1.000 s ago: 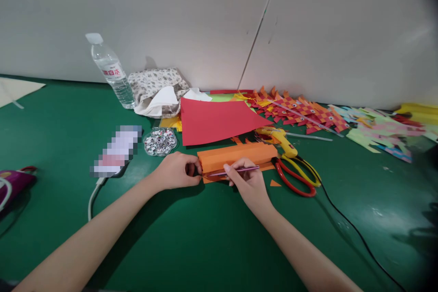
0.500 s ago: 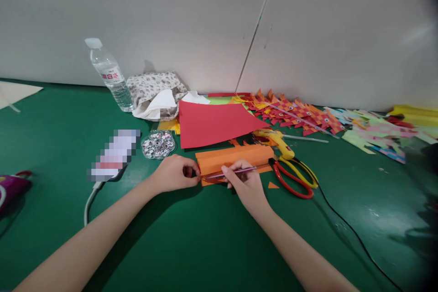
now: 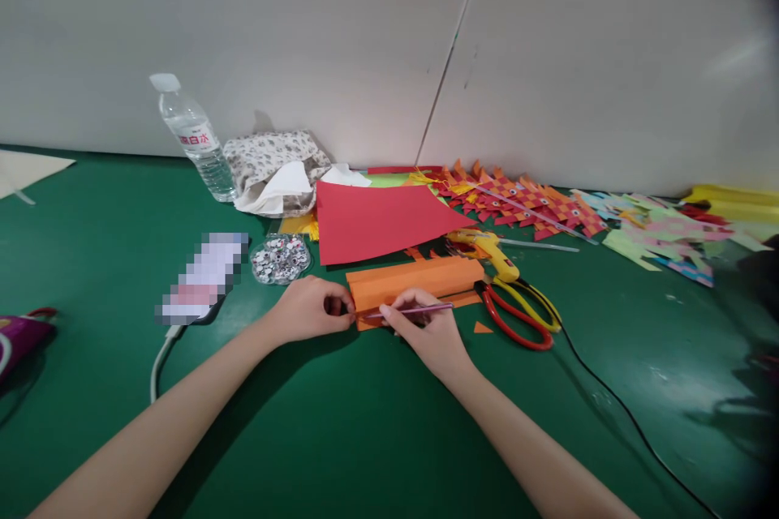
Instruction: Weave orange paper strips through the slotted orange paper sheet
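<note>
A folded sheet of orange paper (image 3: 414, 282) lies on the green table, its near flap flat and its upper part raised in a fold. My left hand (image 3: 313, 310) pinches the left end of this paper between thumb and fingers. In my right hand (image 3: 429, 328) is a slim purple pencil (image 3: 429, 308), held low over the near flap with its point toward the left hand; whether the tip touches the paper I cannot tell. Scissors (image 3: 517, 324) with red and yellow handles lie at the paper's right end, their blades hidden. A small orange scrap (image 3: 483, 328) rests nearby.
Behind the orange paper are red paper (image 3: 389, 219) and a yellow glue gun (image 3: 492, 251) with a black cord. Woven paper fish (image 3: 535, 203) and cut scraps (image 3: 657, 231) lie right. Left stand a water bottle (image 3: 198, 142), googly eyes (image 3: 280, 259) and a phone (image 3: 204, 276).
My right hand has shifted slightly left along the orange paper with the pencil. The left hand keeps its pinch, and the whole view has moved a little.
</note>
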A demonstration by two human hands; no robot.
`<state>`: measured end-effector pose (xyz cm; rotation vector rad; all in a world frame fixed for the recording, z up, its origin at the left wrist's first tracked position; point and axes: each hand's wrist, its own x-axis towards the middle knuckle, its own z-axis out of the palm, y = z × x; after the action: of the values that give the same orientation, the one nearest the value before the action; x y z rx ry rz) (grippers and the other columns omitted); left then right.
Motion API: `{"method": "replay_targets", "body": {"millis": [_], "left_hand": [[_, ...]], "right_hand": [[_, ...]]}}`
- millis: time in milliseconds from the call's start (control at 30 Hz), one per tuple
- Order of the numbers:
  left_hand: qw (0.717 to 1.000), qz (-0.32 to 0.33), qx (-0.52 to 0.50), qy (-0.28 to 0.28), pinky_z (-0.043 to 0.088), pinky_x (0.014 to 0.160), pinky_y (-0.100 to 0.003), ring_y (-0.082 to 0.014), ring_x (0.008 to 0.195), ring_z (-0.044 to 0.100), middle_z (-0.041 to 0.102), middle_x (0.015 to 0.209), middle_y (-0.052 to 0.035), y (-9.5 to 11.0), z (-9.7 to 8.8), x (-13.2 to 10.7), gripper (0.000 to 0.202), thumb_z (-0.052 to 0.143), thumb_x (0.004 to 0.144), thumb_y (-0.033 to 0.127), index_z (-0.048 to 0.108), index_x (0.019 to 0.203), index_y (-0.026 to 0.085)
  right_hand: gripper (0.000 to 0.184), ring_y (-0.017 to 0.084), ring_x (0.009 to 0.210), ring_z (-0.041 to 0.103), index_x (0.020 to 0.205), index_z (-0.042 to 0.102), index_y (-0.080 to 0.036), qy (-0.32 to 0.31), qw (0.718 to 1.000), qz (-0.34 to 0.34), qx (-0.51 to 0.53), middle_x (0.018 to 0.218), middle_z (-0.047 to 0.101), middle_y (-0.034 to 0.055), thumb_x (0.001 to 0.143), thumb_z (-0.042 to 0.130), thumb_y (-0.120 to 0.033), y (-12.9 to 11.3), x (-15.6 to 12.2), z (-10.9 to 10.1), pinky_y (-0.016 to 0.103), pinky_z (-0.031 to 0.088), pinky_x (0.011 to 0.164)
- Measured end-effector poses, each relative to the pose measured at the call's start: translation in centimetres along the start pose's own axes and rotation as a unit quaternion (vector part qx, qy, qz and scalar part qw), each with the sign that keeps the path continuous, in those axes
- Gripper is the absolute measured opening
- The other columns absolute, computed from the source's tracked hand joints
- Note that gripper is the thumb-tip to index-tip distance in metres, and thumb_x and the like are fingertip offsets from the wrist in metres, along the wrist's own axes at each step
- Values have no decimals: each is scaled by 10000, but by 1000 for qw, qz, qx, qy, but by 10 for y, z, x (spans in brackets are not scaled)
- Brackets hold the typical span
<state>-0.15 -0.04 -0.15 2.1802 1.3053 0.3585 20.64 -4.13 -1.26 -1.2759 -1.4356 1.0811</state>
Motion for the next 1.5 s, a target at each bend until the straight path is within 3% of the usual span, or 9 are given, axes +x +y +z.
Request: {"method": "replay_targets", "body": {"millis": [633, 1233, 1500], "left_hand": [[1000, 1, 4, 1, 348, 508, -175, -85, 522, 553, 647, 589, 53, 0, 0, 0, 126, 613, 696, 277, 714, 757, 234], [1000, -10, 9, 1, 349, 514, -173, -89, 532, 557, 653, 597, 47, 1, -1, 0, 143, 596, 694, 261, 723, 754, 233], [1000, -9, 9, 2, 351, 509, -171, -82, 516, 552, 647, 586, 55, 0, 0, 1, 140, 596, 695, 261, 722, 753, 240]], "right_hand": [[252, 121, 511, 576, 663, 527, -205, -9, 998, 34, 45, 609, 673, 5, 785, 669, -374, 1, 1, -1, 222, 406, 469], [214, 127, 575, 586, 671, 575, -195, -42, 999, 12, -13, 649, 666, 8, 791, 668, -345, -2, -2, -2, 238, 435, 538], [246, 138, 566, 609, 678, 536, -204, -15, 998, 35, 49, 627, 685, 10, 786, 674, -376, 4, 1, -2, 231, 421, 505]]}}
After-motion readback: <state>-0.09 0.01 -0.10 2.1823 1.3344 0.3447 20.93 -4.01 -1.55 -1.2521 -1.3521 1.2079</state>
